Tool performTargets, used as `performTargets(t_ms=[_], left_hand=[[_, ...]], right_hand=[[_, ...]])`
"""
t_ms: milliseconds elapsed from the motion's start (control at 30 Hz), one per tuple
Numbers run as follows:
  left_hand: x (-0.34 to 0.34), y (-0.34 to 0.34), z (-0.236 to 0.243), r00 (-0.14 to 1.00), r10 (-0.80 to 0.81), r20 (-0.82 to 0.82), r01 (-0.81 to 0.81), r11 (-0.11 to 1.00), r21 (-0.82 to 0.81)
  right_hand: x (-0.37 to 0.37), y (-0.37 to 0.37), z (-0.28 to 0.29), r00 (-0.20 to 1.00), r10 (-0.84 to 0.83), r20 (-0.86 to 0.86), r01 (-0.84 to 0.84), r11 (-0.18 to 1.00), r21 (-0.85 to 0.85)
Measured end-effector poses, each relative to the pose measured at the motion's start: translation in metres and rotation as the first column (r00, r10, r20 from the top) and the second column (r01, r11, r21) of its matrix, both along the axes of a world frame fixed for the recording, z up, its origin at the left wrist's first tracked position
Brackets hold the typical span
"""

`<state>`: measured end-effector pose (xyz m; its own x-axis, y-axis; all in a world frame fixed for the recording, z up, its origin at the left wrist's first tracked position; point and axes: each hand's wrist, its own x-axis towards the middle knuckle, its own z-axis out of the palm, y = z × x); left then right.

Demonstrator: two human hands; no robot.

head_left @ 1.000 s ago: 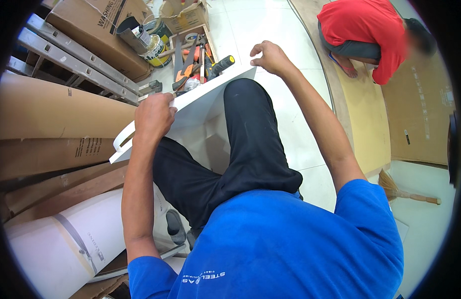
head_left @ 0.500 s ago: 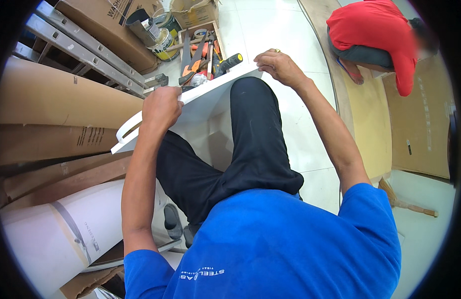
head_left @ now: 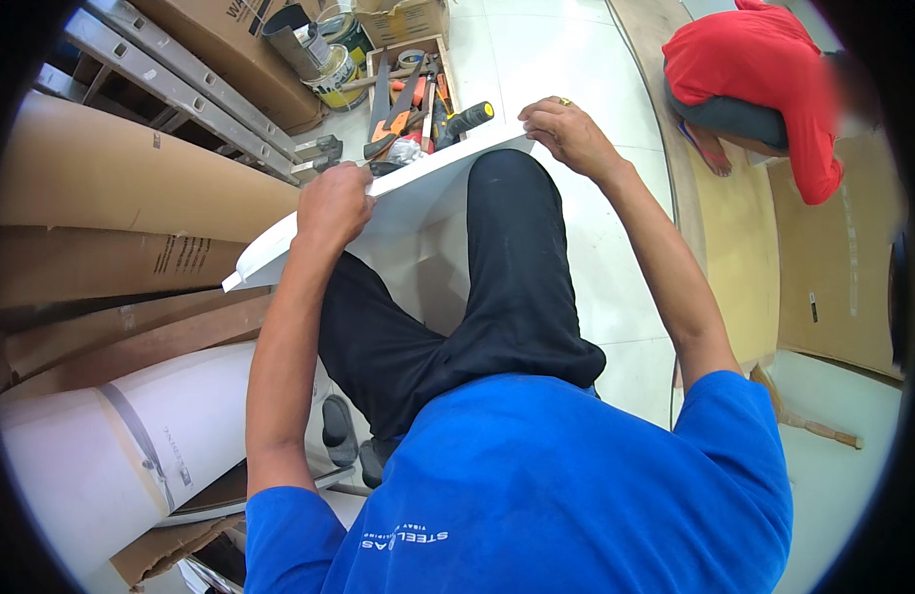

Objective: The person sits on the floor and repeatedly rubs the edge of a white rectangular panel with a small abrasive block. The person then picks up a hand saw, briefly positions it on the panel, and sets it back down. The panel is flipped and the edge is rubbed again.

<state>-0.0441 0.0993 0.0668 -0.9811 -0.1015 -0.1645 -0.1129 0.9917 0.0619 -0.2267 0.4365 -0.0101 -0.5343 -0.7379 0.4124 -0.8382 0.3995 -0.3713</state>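
Left-hand grip: here it is, the left hand (head_left: 334, 205) closed over the upper edge of the white panel (head_left: 418, 213), centre-left of frame; whether the fingers also trap the strip, I can't tell.
Right-hand grip: over at the panel's far corner, upper centre, the right hand (head_left: 568, 137) has fingers and thumb drawn together; a true pinch there, I can't confirm. One hand mid-edge, one at the corner: that spacing looks good for steadying a long edge.
Loose strip: look left, a white strip (head_left: 266, 246) bows off the edge, apparently because nothing presses it down there.
Knee brace: the right knee (head_left: 509, 170) sits up against the near face or just beside it, probably serving as a prop that keeps the panel tilted.
Tool crate: upper centre, just past the edge, a wooden crate (head_left: 445, 49) holds an orange-handled handsaw (head_left: 386, 131) and a yellow-and-black handle (head_left: 471, 119), likely parked there for easy reach.
Left flank: an aluminium ladder (head_left: 165, 87) lies alongside cardboard, seemingly stowed off the floor tiles.
Upper right: a crouching co-worker in red (head_left: 749, 59), well apart.
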Motion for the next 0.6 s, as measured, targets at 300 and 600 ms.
performTargets(t_ms=[300,600], left_hand=[[0.001,-0.003,-0.006,1.0,0.019,0.006,-0.019,1.0,0.006],[0.004,-0.003,0.01,0.997,0.061,0.046,-0.063,0.997,0.04]], right_hand=[[0.009,-0.027,0.011,0.987,-0.016,0.163,0.007,0.999,0.051],[0.004,-0.027,-0.003,0.994,0.086,0.072,-0.082,0.995,-0.056]])
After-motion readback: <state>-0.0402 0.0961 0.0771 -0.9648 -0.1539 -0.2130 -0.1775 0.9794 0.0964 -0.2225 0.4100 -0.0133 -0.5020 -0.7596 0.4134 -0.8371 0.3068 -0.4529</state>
